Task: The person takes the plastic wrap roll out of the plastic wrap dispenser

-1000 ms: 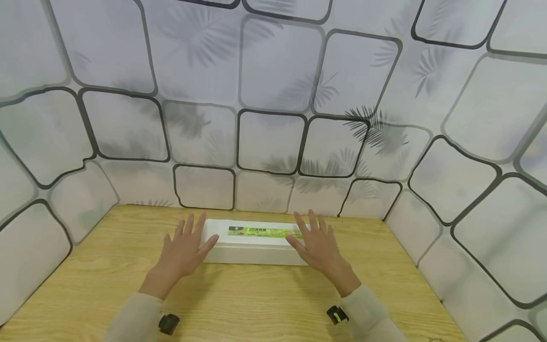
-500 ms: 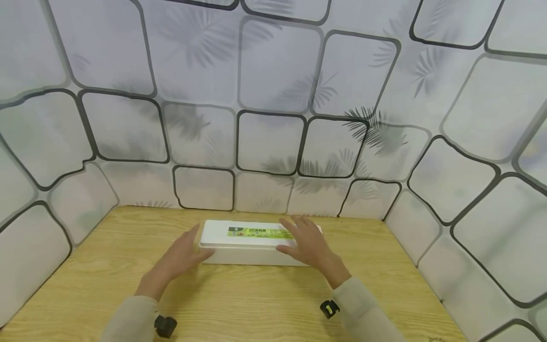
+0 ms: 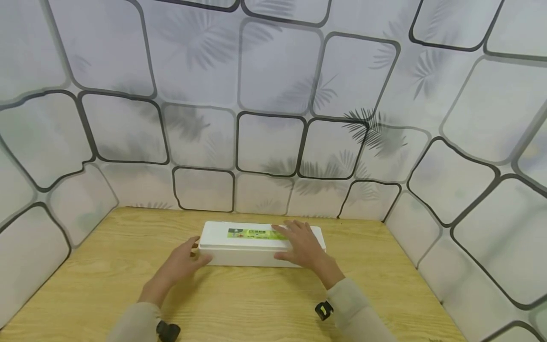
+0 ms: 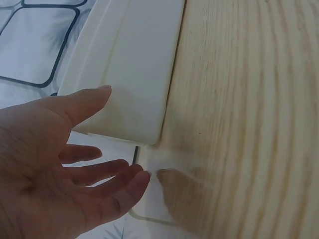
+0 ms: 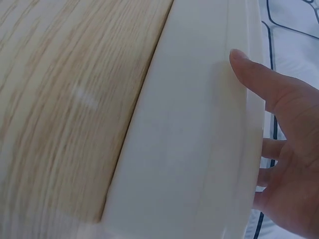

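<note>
A long white lidded box [image 3: 243,257] with a green printed label [image 3: 252,233] lies crosswise on the table. My left hand [image 3: 181,260] is at its left end, fingers spread and gently bent beyond the corner. The left wrist view shows the thumb [image 4: 92,103] overlapping the box's front side and nothing in the palm. Over the right part of the lid is my right hand [image 3: 302,246], its fingers reaching across the top and covering the label's right end. In the right wrist view its thumb [image 5: 254,74] lies at the lid's front edge; the fingertips are hidden behind that edge.
The wooden table [image 3: 243,304] ends at a patterned wall covering [image 3: 269,142] behind the box, with more of it at both sides. Dark wrist devices are strapped near both cuffs, one on the left [image 3: 168,331] and one on the right [image 3: 324,310].
Both hands have come lower toward the box. The left has moved from over the lid's left end to beside it; the right has shifted left over the lid. The box stays in place.
</note>
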A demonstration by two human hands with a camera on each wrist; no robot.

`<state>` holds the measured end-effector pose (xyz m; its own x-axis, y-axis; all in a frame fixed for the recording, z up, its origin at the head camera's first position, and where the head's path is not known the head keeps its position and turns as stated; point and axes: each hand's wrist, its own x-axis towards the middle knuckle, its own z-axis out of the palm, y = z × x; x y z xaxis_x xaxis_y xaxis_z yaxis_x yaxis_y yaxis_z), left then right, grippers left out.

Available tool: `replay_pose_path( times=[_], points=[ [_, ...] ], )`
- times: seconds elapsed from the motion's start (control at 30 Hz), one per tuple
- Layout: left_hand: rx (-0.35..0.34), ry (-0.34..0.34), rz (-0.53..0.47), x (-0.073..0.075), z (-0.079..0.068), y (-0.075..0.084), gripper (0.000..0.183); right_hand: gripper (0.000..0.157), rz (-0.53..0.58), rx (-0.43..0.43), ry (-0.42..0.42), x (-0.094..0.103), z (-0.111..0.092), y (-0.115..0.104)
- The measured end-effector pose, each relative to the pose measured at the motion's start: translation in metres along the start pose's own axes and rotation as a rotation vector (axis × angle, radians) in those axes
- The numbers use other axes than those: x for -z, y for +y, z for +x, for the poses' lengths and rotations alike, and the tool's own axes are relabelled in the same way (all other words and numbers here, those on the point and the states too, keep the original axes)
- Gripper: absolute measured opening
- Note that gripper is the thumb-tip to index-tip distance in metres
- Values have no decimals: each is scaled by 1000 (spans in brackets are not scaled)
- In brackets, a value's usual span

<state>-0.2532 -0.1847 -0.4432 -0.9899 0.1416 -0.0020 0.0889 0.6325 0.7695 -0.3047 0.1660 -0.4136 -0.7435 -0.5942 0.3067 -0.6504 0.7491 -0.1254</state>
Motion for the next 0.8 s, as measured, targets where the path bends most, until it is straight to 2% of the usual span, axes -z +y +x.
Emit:
replay_pose_path(
  times=[0.33, 0.57, 0.8],
  points=[
    [-2, 49, -23, -8, 2, -4, 70, 72, 5, -1, 10, -5, 1, 0],
    [-8, 78, -46, -14, 4, -5, 64, 69, -10, -1, -18, -4, 2, 1],
    [-13, 92, -55, -17, 5, -8, 61, 61, 38, 25, 1, -4, 2, 3]
  ],
)
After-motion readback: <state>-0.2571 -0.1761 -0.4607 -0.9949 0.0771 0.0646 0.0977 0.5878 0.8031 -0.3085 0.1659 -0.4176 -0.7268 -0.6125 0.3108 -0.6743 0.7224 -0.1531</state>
